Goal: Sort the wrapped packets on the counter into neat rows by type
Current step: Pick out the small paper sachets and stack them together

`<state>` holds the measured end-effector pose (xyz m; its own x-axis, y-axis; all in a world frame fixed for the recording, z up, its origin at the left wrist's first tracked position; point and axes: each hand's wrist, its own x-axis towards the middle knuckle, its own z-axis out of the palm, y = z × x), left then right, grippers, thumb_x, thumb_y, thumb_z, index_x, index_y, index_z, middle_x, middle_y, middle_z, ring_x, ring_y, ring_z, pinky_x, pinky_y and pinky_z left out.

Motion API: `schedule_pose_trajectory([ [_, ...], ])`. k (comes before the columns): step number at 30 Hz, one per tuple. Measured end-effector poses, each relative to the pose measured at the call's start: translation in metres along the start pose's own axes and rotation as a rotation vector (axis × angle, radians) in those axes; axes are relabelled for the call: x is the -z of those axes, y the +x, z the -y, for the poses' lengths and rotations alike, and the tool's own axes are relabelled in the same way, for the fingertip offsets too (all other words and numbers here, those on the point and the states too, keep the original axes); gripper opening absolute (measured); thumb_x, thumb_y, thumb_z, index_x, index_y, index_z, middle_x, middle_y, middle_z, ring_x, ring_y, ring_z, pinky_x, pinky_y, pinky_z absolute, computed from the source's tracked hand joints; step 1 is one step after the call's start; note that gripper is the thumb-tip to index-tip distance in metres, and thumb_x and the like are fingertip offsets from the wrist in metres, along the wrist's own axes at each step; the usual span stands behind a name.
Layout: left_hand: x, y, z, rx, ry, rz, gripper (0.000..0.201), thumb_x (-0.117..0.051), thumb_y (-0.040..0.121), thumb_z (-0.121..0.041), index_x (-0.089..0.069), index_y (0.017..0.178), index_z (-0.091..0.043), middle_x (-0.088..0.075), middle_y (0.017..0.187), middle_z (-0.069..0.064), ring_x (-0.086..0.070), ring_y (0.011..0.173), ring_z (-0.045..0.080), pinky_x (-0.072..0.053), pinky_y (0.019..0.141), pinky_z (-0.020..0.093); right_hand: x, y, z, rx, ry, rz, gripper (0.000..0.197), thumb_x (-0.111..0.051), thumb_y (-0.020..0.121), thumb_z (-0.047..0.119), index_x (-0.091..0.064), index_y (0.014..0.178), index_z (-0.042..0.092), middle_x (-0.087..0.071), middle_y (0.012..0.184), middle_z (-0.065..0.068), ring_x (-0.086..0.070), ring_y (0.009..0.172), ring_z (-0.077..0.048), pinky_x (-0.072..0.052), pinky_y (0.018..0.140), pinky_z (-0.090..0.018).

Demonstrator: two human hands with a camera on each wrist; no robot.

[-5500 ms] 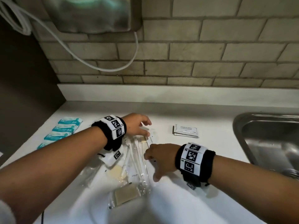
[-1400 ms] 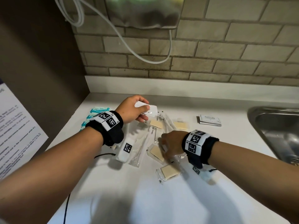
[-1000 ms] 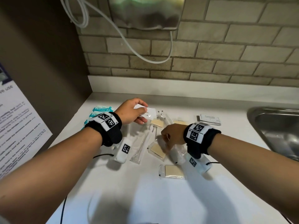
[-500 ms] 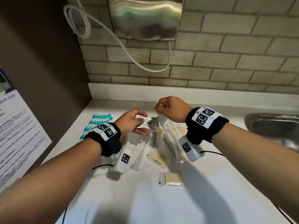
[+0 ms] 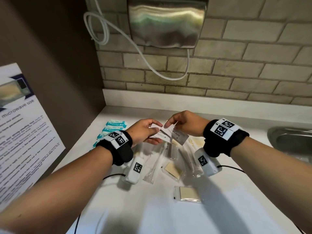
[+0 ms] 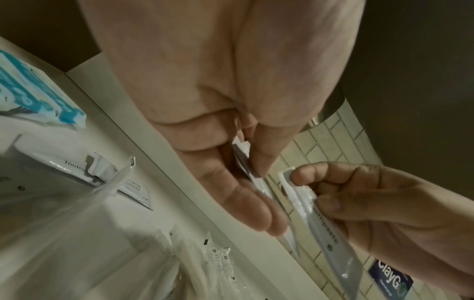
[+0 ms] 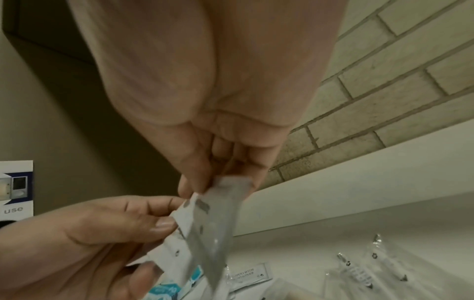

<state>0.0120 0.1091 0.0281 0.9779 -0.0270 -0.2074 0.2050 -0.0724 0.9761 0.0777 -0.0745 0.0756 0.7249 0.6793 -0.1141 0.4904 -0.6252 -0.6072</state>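
Above the pile, my left hand [image 5: 157, 132] holds white toothpaste sachets [image 6: 246, 162] between thumb and fingers. My right hand [image 5: 170, 126] pinches another toothpaste sachet [image 5: 179, 136] by its top edge, hanging right beside the left hand's ones. Beneath the hands the white counter [image 5: 135, 208] carries clear-wrapped toothbrushes [image 5: 156, 164] and two beige pads in clear wrap [image 5: 172, 169] [image 5: 188, 194]. Teal packets [image 5: 115, 127] lie in a row at the far left. In the left wrist view, more toothpaste sachets [image 6: 64, 168] and a shampoo sachet [image 6: 136, 188] lie on the counter.
A steel sink [image 5: 293, 141] is set into the counter at the right. A hand dryer [image 5: 165, 22] with a white cable hangs on the brick wall behind. A dark side wall with a printed notice [image 5: 22, 132] closes off the left.
My right hand has lifted off the pile with a toothpaste sachet and brought it up beside the sachets in my left hand. The left hand has stayed nearly in place.
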Motion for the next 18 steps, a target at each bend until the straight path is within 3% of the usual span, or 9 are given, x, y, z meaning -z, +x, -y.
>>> schedule_pose_trajectory([
  [2,0.000,-0.001,-0.001,0.018,-0.021,-0.006,0.017,-0.045,0.100,-0.006,-0.059,0.109,-0.010,-0.070,0.096,0.019,-0.071,0.075,0.029,-0.060,0.070,0.032,0.000,0.000,0.000,0.005,-0.014,0.041,0.034,-0.056,0.086,-0.005,-0.069,0.105,0.020,-0.056,0.082,0.015,-0.053,0.061,0.003,-0.041,0.063,-0.013],
  [7,0.001,-0.002,-0.013,0.024,-0.158,-0.099,0.021,-0.041,0.102,-0.010,-0.057,0.113,-0.002,-0.060,0.114,0.030,-0.070,0.065,0.031,-0.061,0.061,0.033,-0.002,0.014,0.009,0.039,0.077,-0.055,0.042,-0.071,0.078,-0.006,-0.046,0.103,0.018,-0.067,0.094,-0.007,-0.059,0.070,-0.018,-0.049,0.072,-0.032],
  [9,0.003,-0.003,-0.021,0.024,-0.216,-0.110,0.026,-0.046,0.101,-0.021,-0.055,0.117,-0.002,-0.060,0.108,0.020,-0.069,0.065,0.031,-0.060,0.064,0.034,0.000,0.021,0.018,0.059,0.077,-0.114,0.046,-0.075,0.076,-0.003,-0.044,0.103,0.017,-0.068,0.090,-0.005,-0.061,0.070,-0.021,-0.050,0.071,-0.034],
  [12,0.010,-0.009,-0.033,0.002,-0.155,-0.062,0.020,-0.054,0.098,-0.027,-0.056,0.106,-0.009,-0.057,0.092,0.005,-0.069,0.068,0.026,-0.059,0.067,0.031,0.001,0.032,0.032,0.093,0.150,-0.167,0.044,-0.077,0.074,-0.003,-0.047,0.101,0.013,-0.066,0.082,-0.007,-0.062,0.068,-0.024,-0.055,0.070,-0.040],
  [15,0.026,-0.014,-0.036,-0.028,-0.068,-0.082,0.012,-0.051,0.099,-0.010,-0.049,0.109,-0.005,-0.065,0.091,0.008,-0.070,0.061,0.018,-0.060,0.058,0.025,-0.003,0.045,0.045,0.153,0.154,-0.175,0.038,-0.079,0.073,-0.001,-0.049,0.089,0.016,-0.065,0.074,-0.006,-0.061,0.064,-0.024,-0.055,0.070,-0.042],
  [18,0.045,-0.021,-0.035,-0.041,-0.046,-0.142,0.011,-0.049,0.099,-0.005,-0.047,0.109,-0.005,-0.065,0.092,0.014,-0.070,0.059,0.017,-0.060,0.057,0.026,-0.012,0.055,0.055,0.192,0.141,-0.158,0.034,-0.078,0.075,0.000,-0.051,0.081,0.019,-0.063,0.071,-0.002,-0.058,0.060,-0.020,-0.055,0.067,-0.039],
])
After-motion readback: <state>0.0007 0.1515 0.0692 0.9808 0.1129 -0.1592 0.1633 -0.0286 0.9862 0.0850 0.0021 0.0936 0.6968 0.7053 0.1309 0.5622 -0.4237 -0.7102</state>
